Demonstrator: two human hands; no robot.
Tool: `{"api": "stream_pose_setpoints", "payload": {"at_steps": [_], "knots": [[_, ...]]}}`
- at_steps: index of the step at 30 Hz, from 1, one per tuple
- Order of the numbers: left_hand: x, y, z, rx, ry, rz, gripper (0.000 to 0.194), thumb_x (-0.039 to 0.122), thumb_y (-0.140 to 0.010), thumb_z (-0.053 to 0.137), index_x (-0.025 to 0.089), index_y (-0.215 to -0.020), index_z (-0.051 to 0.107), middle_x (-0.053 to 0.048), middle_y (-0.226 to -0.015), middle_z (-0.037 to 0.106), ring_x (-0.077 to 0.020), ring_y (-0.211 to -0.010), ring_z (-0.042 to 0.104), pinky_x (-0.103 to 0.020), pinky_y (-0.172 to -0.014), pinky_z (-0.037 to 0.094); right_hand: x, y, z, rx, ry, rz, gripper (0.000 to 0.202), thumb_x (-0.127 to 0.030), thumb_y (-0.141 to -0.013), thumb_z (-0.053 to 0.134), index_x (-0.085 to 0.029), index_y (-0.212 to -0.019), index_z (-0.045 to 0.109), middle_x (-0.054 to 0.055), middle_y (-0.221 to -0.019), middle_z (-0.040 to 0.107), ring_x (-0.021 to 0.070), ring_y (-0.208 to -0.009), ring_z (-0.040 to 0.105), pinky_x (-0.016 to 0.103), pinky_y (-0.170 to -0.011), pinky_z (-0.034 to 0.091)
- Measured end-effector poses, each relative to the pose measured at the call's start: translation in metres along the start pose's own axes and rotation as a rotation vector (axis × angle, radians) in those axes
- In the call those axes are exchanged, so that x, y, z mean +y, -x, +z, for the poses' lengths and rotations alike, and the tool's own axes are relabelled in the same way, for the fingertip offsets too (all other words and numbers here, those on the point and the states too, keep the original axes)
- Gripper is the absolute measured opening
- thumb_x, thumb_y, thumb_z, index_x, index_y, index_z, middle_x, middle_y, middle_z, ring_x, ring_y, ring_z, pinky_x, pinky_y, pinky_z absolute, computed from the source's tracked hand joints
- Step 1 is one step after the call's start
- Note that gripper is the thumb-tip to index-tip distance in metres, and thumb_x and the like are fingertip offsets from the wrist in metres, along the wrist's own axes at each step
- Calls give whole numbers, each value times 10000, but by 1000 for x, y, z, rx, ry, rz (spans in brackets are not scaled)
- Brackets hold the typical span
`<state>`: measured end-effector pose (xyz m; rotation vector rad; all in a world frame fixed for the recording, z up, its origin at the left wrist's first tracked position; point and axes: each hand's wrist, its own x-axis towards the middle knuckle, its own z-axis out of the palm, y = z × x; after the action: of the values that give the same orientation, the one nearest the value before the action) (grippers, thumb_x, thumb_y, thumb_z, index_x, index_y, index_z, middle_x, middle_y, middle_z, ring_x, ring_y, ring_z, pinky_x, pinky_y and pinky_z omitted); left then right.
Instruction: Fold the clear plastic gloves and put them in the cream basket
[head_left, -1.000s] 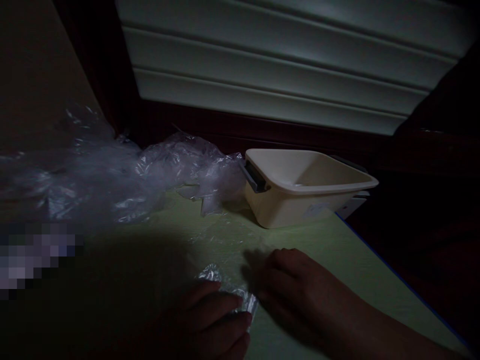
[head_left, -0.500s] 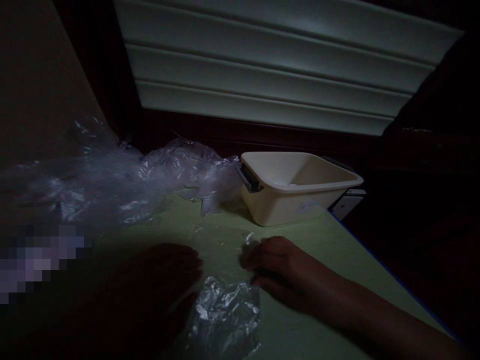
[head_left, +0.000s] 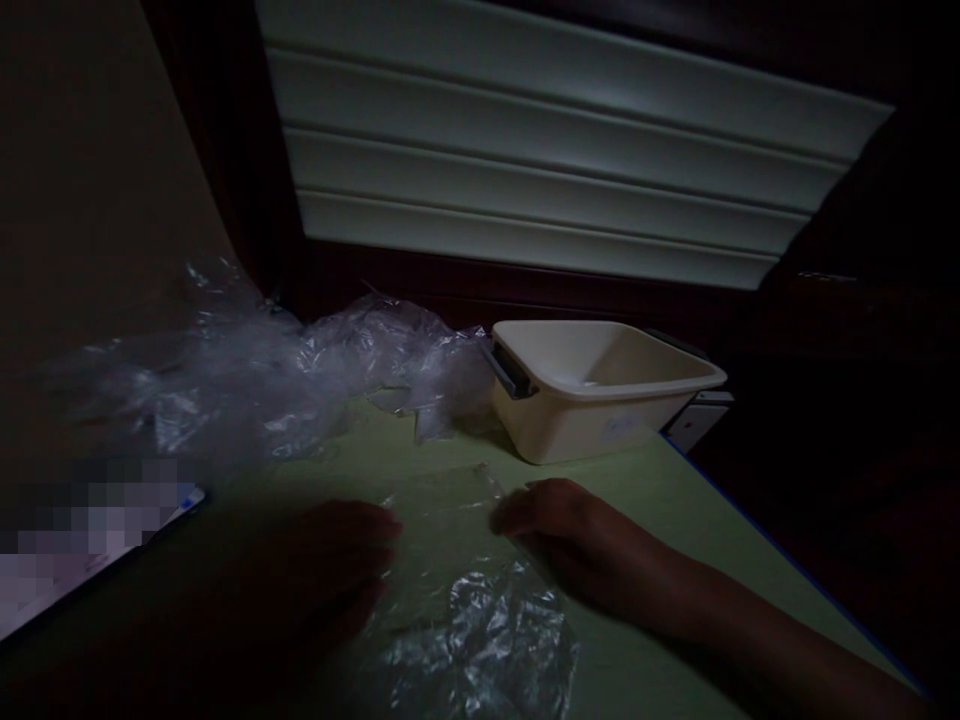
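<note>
A clear, crinkled plastic bag [head_left: 487, 635] lies on the pale green table between my hands, its upper part spread nearly flat and its lower part bunched. My right hand [head_left: 562, 525] is closed, with thumb and fingers pinching the bag's right edge. In deep shadow, my left hand [head_left: 337, 560] has its curled fingertips at the bag's left edge and seems closed on the film. Its thumb and palm are too dark to make out.
A cream plastic bin [head_left: 585, 415] with dark handles stands at the table's far right. Crumpled clear plastic bags [head_left: 300, 370] are heaped at the back left. A device with a blurred screen [head_left: 90, 560] lies at left. A white object [head_left: 697, 420] sits behind the bin.
The bunched lower part of the bag has shifted right and spread wider. My right hand has closed at its edge. The view has tilted slightly, bringing more of the device in.
</note>
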<state>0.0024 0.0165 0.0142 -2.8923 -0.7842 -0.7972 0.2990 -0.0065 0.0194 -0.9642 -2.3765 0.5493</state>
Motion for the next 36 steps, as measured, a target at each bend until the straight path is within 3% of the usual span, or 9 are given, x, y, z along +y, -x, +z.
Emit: {"api": "stream_pose_setpoints", "payload": {"at_steps": [3, 6, 10, 14, 19, 24, 30, 36], "knots": [[-1, 3, 5, -33, 101, 22, 186, 159, -881, 463, 224, -944, 625, -20, -988, 690, -152, -928, 648, -231, -839, 536, 2, 0, 3, 16, -74, 6, 314, -47, -895, 435, -168, -1115, 623, 99, -1128, 680, 167, -1059, 617, 361, -910, 491], [-3, 7, 14, 24, 178, -121, 185, 169, -911, 431, 221, -981, 594, -31, -1022, 648, -148, -938, 628, -240, -820, 532, 6, -3, 4, 96, -97, 49, 269, -102, -915, 441, -191, -1087, 628, 89, -1077, 667, 165, -994, 624, 346, -849, 511], [-12, 8, 15, 80, 114, -265, 193, 251, -943, 422, 221, -1044, 584, -43, -1068, 623, -180, -980, 610, -303, -867, 518, 13, -11, 3, 152, 15, 262, 207, -164, -879, 531, -174, -1058, 635, 93, -962, 649, 188, -844, 627, 336, -726, 517], [-22, 8, 15, 56, 16, -313, 234, 315, -938, 421, 199, -1034, 600, -57, -1059, 621, -204, -971, 610, -325, -868, 515, 16, -20, 6, 84, 60, 408, 155, -198, -845, 607, -152, -985, 654, 83, -912, 621, 189, -786, 616, 314, -685, 505], [-27, 9, 23, -17, -41, -296, 257, 321, -914, 453, 178, -1085, 581, -90, -1106, 605, -236, -1006, 604, -382, -862, 525, 15, -31, 12, 71, 80, 456, 95, -186, -800, 636, -155, -889, 650, 79, -882, 609, 184, -738, 591, 318, -662, 477], [-26, 8, 23, 1, -27, -332, 253, 319, -916, 412, 186, -1052, 579, -81, -1067, 627, -216, -969, 618, -359, -847, 533, 18, -39, 14, 59, 5, 485, 55, -140, -739, 641, -163, -778, 610, 37, -734, 607, 162, -636, 555, 284, -565, 440], [-26, 11, 25, 15, -46, -335, 281, 368, -919, 430, 193, -1075, 583, -77, -1087, 632, -231, -997, 615, -362, -873, 525, 17, -33, 16, 33, -158, 475, 99, -91, -729, 561, -185, -699, 560, 16, -684, 623, 147, -624, 586, 270, -581, 464], [-28, 15, 30, 40, -13, -391, 334, 423, -874, 511, 199, -1116, 565, -88, -1114, 623, -256, -1020, 610, -405, -884, 522, 11, -25, 18, 142, -339, 441, 97, -180, -783, 553, -198, -868, 510, 3, -736, 553, 143, -673, 554, 277, -623, 472]]}}
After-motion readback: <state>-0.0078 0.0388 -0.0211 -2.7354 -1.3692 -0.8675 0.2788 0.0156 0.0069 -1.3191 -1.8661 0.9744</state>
